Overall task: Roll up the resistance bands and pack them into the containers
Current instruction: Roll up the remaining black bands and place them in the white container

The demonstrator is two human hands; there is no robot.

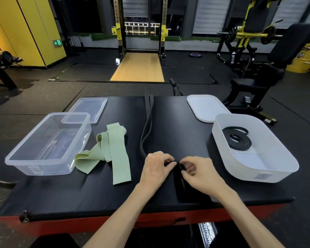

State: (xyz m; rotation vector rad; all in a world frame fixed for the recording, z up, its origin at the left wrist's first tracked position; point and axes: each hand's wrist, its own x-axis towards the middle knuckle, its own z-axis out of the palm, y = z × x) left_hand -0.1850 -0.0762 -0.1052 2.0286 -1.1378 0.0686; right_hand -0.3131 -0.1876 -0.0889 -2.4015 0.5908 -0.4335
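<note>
At six o'clock on the black padded table (179, 122), the left hand (156, 167) and right hand (198, 173) meet, both pinching the near end of the long black band (145, 135), whose thin strap runs away toward twelve o'clock over the far edge. It looks light, rubbery and limp, likely springy enough to uncoil, so the folded end is the place to hold, pinched tight. At nine o'clock a wide, soft green band (115, 153) lies crumpled beside the clear container (43, 167); at three o'clock the white container (258, 174) holds a coiled black band (238, 139)
</note>
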